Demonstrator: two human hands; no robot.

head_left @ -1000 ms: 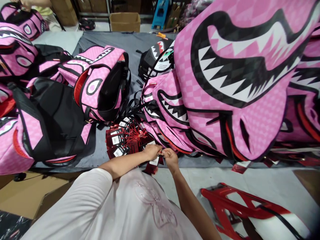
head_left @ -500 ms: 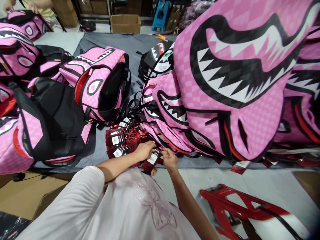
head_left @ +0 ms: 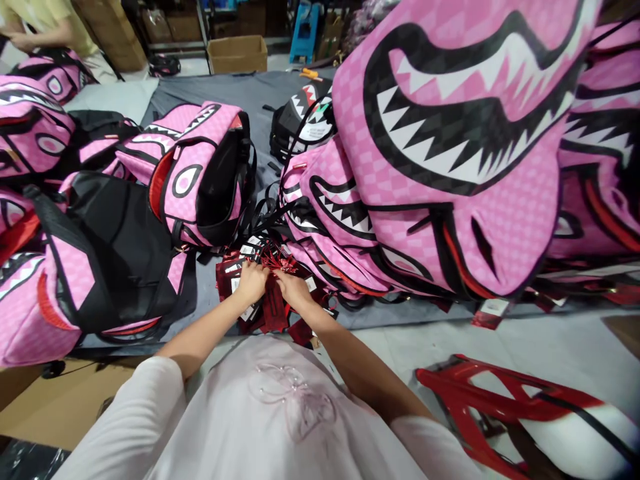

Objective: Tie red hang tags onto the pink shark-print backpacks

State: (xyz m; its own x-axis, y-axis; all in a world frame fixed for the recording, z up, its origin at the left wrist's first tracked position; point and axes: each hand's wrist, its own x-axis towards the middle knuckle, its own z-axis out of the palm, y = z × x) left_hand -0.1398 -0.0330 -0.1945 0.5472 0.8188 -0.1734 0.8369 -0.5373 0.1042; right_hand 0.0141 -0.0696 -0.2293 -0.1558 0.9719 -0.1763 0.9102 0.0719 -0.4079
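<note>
A heap of dark red and black hang tags with red strings lies at the table's front edge, some with white labels. My left hand is closed on tags at the left of the heap, its fingertips by the string knot. My right hand pinches in at the strings from the right; what exactly lies between its fingers is hidden. Right behind the heap stand several pink checkered backpacks with shark-mouth prints. Another pink backpack sits to the left of the strings.
A large pink shark backpack towers at the right. A black-backed pack lies at the left, a black shark bag farther back. Below the table edge are a red stool and a cardboard box. A person stands far left.
Both hands have moved left from a single labelled tag, which they have let go, onto the heap and its strings. The view has shifted slightly.
</note>
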